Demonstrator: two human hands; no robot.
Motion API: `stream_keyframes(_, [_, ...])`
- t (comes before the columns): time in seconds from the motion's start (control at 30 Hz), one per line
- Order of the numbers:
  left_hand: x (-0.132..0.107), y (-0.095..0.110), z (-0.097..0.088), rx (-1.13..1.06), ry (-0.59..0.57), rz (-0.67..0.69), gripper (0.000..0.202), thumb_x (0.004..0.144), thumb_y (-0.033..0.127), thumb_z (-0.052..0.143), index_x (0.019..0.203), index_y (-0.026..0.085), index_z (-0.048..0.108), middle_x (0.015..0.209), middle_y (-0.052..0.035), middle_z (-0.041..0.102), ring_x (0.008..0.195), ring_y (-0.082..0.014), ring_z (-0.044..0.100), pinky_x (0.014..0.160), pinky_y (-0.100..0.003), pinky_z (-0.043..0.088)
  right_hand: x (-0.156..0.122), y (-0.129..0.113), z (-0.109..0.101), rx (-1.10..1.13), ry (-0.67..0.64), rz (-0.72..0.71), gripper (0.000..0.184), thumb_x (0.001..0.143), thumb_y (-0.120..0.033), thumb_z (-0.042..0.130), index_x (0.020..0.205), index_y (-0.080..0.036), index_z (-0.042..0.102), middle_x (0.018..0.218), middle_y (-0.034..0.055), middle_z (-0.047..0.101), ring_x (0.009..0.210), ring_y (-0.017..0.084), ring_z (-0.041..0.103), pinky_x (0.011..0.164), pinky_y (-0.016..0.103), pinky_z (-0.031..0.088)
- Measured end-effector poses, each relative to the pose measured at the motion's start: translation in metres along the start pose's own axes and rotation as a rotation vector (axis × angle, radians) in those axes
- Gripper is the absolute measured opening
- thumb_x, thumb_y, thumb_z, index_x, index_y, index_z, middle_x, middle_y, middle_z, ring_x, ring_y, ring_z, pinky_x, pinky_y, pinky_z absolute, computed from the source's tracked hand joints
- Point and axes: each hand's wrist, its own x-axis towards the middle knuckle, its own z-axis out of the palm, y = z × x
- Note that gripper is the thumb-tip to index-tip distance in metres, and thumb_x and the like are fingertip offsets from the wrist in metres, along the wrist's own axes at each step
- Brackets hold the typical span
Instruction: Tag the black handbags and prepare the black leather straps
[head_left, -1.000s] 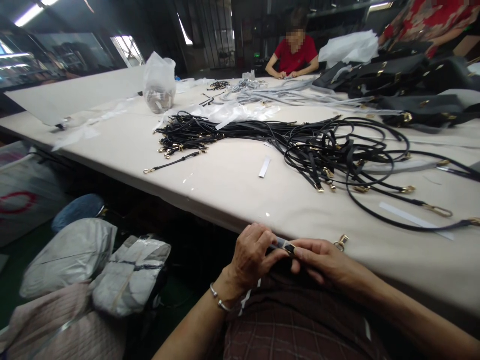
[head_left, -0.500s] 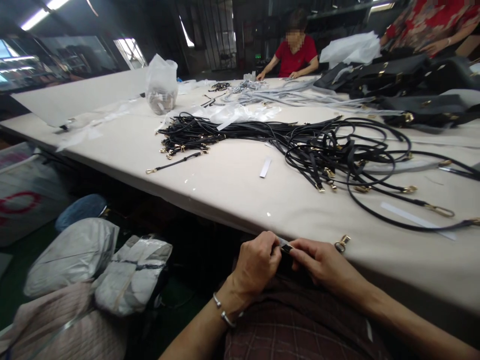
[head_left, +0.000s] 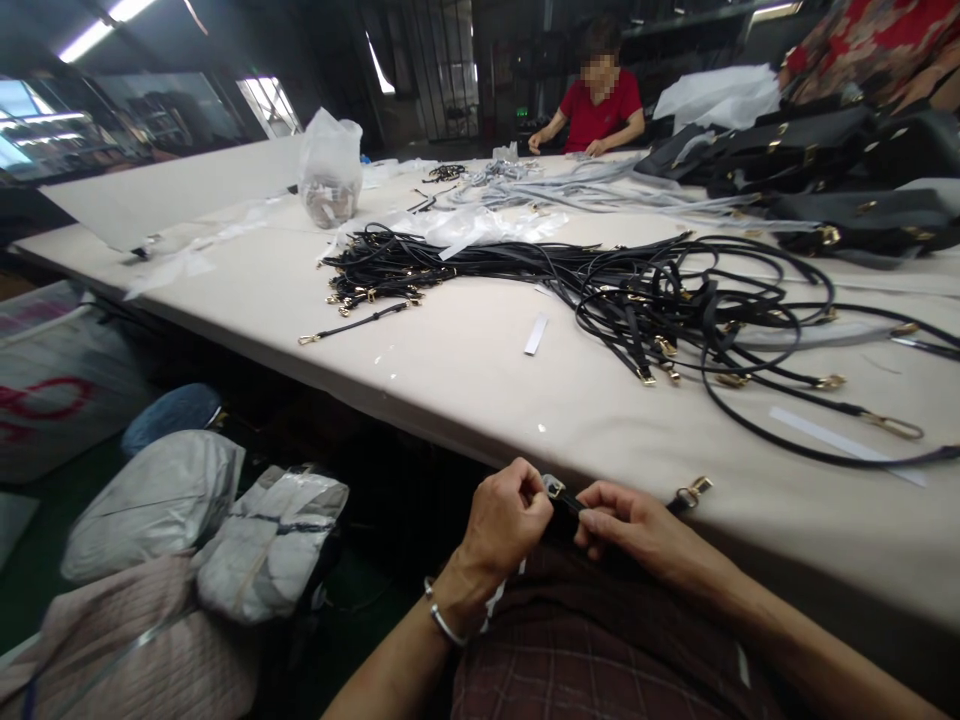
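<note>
- Two hands sit close together at the edge of the table (head_left: 465,370).
- Both the left hand (head_left: 506,520) and the right hand (head_left: 630,525) pinch one black strap (head_left: 568,503) with their fingertips.
- One gold clip (head_left: 691,492) rests on the table, just beside the right hand.

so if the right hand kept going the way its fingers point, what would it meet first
The right hand points left, so it would probably meet the left hand almost at once; both pinch the same black strap near its gold buckle, though depth is unclear.

black strap pile (head_left: 600,285) on table (head_left: 465,390); plastic bag (head_left: 330,175) behind it; wrapped bundles (head_left: 217,530) beneath table edge; person in red (head_left: 598,108) opposite.
</note>
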Motion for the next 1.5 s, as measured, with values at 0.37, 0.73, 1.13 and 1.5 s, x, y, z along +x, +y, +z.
stream_keyframes(0.37, [-0.019, -0.007, -0.009, 0.196, 0.081, 0.100, 0.008, 0.078, 0.013, 0.053, 0.075, 0.020, 0.053, 0.068, 0.0020, 0.058, 0.061, -0.0133, 0.052, 0.060, -0.027, 0.033, 0.020, -0.038, 0.027, -0.742, 0.140, -0.304, 0.017, 0.087, -0.022, 0.050, 0.090, -0.017, 0.066, 0.084, 0.0104, 0.071, 0.080, 0.025, 0.064, 0.071, 0.034, 0.042])
stream_keyframes(0.73, [-0.016, -0.018, -0.051, 0.097, 0.142, -0.015, 0.024, 0.087, 0.042, 0.066, 0.080, 0.021, 0.057, 0.076, 0.0021, 0.062, 0.067, -0.0132, 0.056, 0.062, -0.025, 0.040, 0.058, -0.076, 0.037, -0.426, -0.147, -0.143, 0.020, 0.082, -0.031, 0.057, 0.083, -0.015, 0.068, 0.062, -0.0014, 0.061, 0.046, 0.011, 0.052, 0.042, 0.020, 0.039])
stream_keyframes(1.13, [-0.013, -0.058, -0.063, 0.094, 0.361, 0.293, 0.023, 0.099, 0.021, 0.036, 0.088, 0.022, 0.056, 0.099, -0.0061, 0.070, 0.094, -0.0184, 0.066, 0.085, -0.031, 0.052, 0.078, -0.109, 0.067, -0.447, -0.314, -0.120, 0.018, 0.071, -0.016, 0.055, 0.084, -0.017, 0.068, 0.060, -0.0044, 0.064, 0.045, 0.009, 0.052, 0.041, 0.017, 0.037])
stream_keyframes(1.5, [-0.025, -0.205, -0.110, 0.336, 0.924, 0.113, 0.016, 0.095, 0.034, 0.042, 0.086, 0.026, 0.053, 0.077, 0.0014, 0.067, 0.067, -0.0189, 0.067, 0.064, -0.028, 0.050, 0.032, -0.199, -0.058, -0.459, -0.111, -0.132, 0.028, 0.075, -0.043, 0.076, 0.076, -0.015, 0.069, 0.048, -0.0085, 0.045, 0.042, 0.004, 0.034, 0.040, 0.017, 0.022])
